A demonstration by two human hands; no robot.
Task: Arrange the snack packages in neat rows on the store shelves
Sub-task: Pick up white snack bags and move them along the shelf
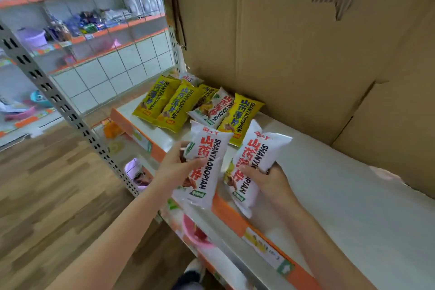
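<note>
We count four yellow snack packs and one white pack clearly showing on the shelf; each hand's fingers wrap one more white pack: left hand around one white pack, right hand around another.

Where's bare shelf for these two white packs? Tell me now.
Free: the wide white shelf right of the right hand, bordered by the cardboard wall behind and the orange edge strip in front. Crowded: the far left end, where yellow packs overlap.
</note>
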